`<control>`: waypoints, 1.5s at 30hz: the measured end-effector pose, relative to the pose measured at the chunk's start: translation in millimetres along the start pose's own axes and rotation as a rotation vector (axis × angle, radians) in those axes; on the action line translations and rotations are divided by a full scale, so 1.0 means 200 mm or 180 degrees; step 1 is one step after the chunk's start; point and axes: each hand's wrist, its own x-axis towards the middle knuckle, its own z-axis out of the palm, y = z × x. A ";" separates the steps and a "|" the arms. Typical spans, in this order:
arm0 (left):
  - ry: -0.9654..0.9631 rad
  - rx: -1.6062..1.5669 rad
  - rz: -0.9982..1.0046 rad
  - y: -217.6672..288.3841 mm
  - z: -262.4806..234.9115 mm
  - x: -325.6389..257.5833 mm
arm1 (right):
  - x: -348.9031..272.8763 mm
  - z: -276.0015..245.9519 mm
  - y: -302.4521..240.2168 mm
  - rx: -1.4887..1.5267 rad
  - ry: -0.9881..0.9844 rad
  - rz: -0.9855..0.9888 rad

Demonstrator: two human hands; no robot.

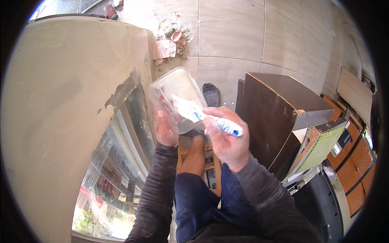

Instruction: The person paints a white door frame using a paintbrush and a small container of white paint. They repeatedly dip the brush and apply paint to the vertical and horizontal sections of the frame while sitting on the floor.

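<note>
My left hand [165, 128] is closed around the near left edge of a clear plastic container [184, 83], which it holds up tilted. Pale material shows inside the container, though its amount is hard to make out. In my right hand [231, 141] is a putty knife [198, 111] with a blue handle smeared in white. Its white-coated blade points left, over the container's opening. Fingers and thumb wrap round the handle, whose end sticks out to the right.
On the left stands a plastered wall [69, 77] with a rough broken patch [123, 91] above a plastic-covered window [117, 174]. Rubble [172, 42] lies on the tiled floor [231, 32]. A dark brown cabinet [267, 109] and stacked boards crowd the right. A wooden frame [216, 178] is beneath me.
</note>
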 end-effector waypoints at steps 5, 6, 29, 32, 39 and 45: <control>-0.0165 -0.0138 0.0074 0.06 0.05 0.02 | 0.09 -0.13 -0.04 -0.0867 0.0053 -0.0755; -0.0151 -0.0126 0.0056 0.07 0.05 0.02 | 0.10 -0.14 -0.04 -0.0959 0.0066 -0.0821; 0.0214 -0.0132 -0.0036 0.14 -0.16 -0.25 | 0.69 0.18 0.42 0.1415 0.0160 0.0073; 0.0291 0.0157 0.0118 0.13 -0.18 -0.30 | 0.75 0.39 0.56 0.1676 -0.0035 0.0267; 0.0486 0.0102 -0.0013 0.21 -0.18 -0.46 | 0.64 0.42 0.52 0.2624 -0.0472 0.0301; 0.0278 0.0302 -0.0182 0.22 -0.12 -0.45 | 0.83 0.45 0.84 0.3297 -0.0499 0.0811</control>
